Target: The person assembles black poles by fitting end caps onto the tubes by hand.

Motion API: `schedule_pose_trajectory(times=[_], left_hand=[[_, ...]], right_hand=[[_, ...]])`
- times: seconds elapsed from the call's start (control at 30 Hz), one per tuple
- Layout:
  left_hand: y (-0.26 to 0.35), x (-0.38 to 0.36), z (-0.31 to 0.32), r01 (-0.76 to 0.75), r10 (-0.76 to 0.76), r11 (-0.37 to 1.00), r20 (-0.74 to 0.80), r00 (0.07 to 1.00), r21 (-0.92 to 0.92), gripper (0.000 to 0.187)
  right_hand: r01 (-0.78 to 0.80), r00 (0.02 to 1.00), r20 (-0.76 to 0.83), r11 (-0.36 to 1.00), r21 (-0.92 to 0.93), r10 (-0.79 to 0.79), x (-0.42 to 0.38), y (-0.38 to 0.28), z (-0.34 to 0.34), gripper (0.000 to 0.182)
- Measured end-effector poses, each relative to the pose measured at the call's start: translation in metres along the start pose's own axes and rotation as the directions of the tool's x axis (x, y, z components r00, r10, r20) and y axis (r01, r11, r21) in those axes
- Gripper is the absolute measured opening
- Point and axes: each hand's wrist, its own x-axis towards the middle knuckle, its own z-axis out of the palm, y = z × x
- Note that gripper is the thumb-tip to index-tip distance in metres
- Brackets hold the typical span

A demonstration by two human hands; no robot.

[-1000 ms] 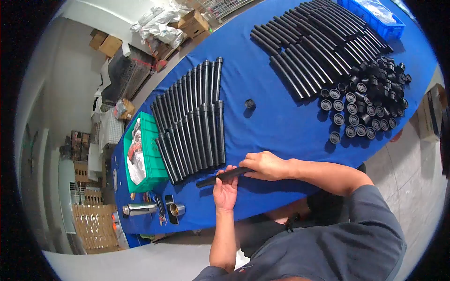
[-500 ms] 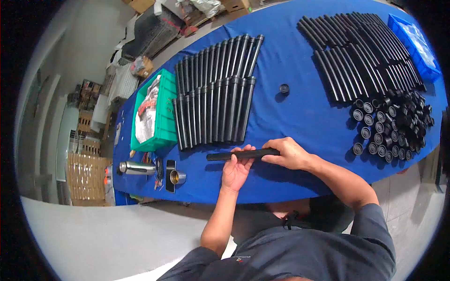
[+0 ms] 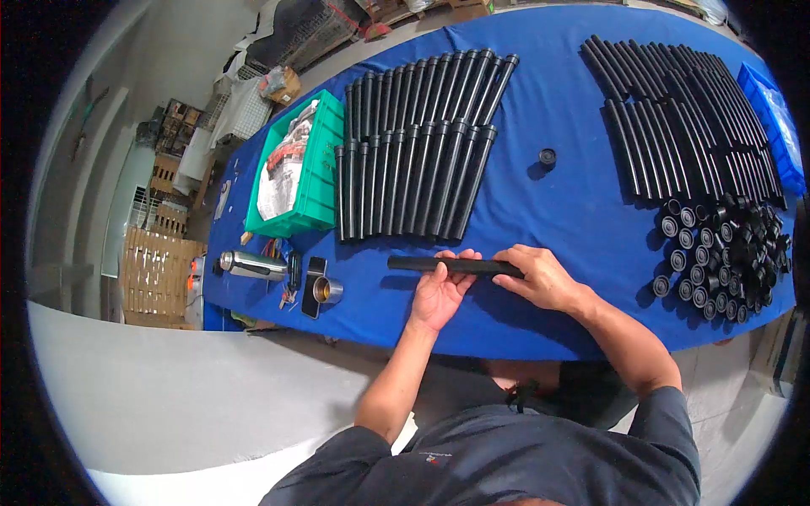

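Blue cloth covers the long worktop [image 3: 523, 211], set in a storeroom with cartons and wire racks behind it. Near its front edge a long black plastic tube [image 3: 451, 266] lies with its long axis running left to right, parallel to that edge. The left hand [image 3: 439, 295] cups the tube near its middle from below, fingers curled up against it; the right hand [image 3: 540, 278] closes over the tube's right end from above. Both grips are closed on the tube, and its left end projects free beyond the left hand, so the left hand is the nearer to that free end. Just behind the tube lie two rows of like black tubes [image 3: 413, 143], their axes running away from the person, across the held tube's own. A green plastic crate [image 3: 316, 177] stands to their left. A second bank of black tubes [image 3: 683, 118] and a heap of black round caps [image 3: 726, 253] lie at the right, and a single black cap [image 3: 548, 157] sits alone between the banks. Compared with one second earlier, the tube has turned from a tilt to lie level, and both hands have stayed on it.
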Motion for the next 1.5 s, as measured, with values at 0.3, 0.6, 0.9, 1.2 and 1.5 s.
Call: schedule_pose_trajectory(times=[0.3, 0.6, 0.9, 1.2, 1.5], left_hand=[[-0.001, 0.0, 0.002, -0.003, 0.003, 1.0, -0.016, 1.0, 0.017, 0.026], [-0.001, 0.001, 0.001, -0.001, 0.001, 1.0, -0.01, 1.0, 0.008, 0.028], [0.001, 0.002, -0.002, 0.012, -0.012, 1.0, 0.009, 1.0, -0.025, 0.027], [-0.001, 0.001, -0.001, -0.01, 0.01, 1.0, 0.03, 0.999, 0.009, 0.026], [0.0, 0.002, -0.001, 0.003, -0.004, 1.0, 0.023, 1.0, 0.017, 0.029]], right_hand=[[0.043, 0.999, -0.009, 0.999, -0.031, -0.043, -0.002, 0.004, 0.0, 0.031], [-0.276, 0.96, 0.109, 0.942, 0.191, 0.259, 0.005, -0.018, -0.014, 0.031], [-0.138, 0.99, 0.034, 0.986, 0.093, 0.135, 0.003, -0.013, -0.01, 0.036], [-0.114, 0.993, -0.021, 0.993, 0.029, 0.115, 0.001, -0.005, 0.001, 0.034], [-0.595, 0.802, 0.267, 0.754, 0.279, 0.534, 0.012, -0.031, -0.018, 0.034]])
